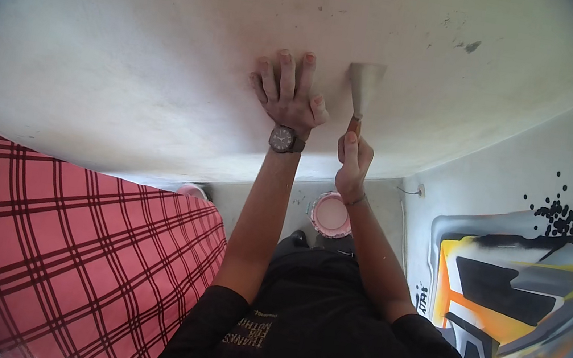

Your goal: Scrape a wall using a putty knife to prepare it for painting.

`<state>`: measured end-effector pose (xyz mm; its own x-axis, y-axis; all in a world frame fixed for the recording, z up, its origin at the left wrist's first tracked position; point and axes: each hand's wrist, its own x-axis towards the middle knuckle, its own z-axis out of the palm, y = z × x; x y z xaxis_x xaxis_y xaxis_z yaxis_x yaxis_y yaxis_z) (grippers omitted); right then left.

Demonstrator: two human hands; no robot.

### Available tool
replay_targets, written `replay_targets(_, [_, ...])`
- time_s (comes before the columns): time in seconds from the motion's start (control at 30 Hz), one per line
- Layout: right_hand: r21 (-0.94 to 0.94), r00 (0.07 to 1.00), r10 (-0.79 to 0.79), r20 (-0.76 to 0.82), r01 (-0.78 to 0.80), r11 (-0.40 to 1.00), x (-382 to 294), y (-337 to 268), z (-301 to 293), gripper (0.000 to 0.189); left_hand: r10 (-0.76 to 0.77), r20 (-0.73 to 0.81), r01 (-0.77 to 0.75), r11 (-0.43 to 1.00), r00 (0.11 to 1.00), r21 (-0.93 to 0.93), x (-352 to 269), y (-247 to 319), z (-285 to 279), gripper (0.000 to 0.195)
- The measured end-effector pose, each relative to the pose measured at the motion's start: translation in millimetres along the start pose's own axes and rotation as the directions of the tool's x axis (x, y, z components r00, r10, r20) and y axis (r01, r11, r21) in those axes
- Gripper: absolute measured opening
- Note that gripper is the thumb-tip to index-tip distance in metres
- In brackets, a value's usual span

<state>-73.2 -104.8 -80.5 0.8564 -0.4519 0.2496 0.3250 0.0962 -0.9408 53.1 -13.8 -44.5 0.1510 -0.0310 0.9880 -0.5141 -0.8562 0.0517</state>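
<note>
My left hand (292,92), with a dark watch (282,139) at its wrist, lies with spread fingers against the whitish wall (172,53) and holds nothing. To its right, my right hand (354,164) grips the orange-brown handle of a scraper or putty knife (365,88). The wide pale blade points up the picture, with its broad edge at the wall surface. Some dark chipped spots (471,46) mark the wall at the upper right, beyond the blade.
Below my right hand stands a pink bucket (331,214) with pale contents on the grey floor. Red plaid fabric (64,235) covers something at left, with another pink container (192,191) behind it. The right wall (502,286) bears graffiti; a cable hangs near the corner.
</note>
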Motion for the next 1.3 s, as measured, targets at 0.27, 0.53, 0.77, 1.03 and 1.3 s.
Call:
replay_targets(0.27, [-0.100, 0.999, 0.047, 0.002, -0.046, 0.994, -14.8, 22.9, -2.6, 0.052, -0.012, 0.002, 0.012, 1.000, 1.000, 0.007, 1.3, 0.2, 2.2, 0.059])
replay_targets(0.53, [-0.095, 0.995, 0.090, -0.032, -0.092, 0.991, -12.9, 29.8, -20.1, 0.047, 0.008, -0.013, -0.008, 1.000, 1.000, 0.011, -3.2, 3.9, 6.8, 0.058])
replay_targets(0.77, [-0.108, 0.995, 0.075, -0.060, -0.082, 0.991, -19.8, 42.2, -19.8, 0.051, 0.049, 0.005, -0.049, 0.998, 0.999, 0.045, 0.3, 8.6, 4.7, 0.059])
replay_targets(1.03, [-0.109, 0.993, 0.098, -0.064, -0.104, 0.989, -19.2, 29.9, -25.4, 0.047, 0.004, -0.019, -0.004, 1.000, 1.000, 0.004, -8.0, 15.4, 6.5, 0.057])
replay_targets(1.3, [-0.044, 0.998, 0.061, -0.032, -0.062, 0.997, -6.2, 25.0, -18.9, 0.051, -0.007, 0.007, 0.007, 1.000, 1.000, 0.022, -8.1, 13.8, 15.5, 0.055])
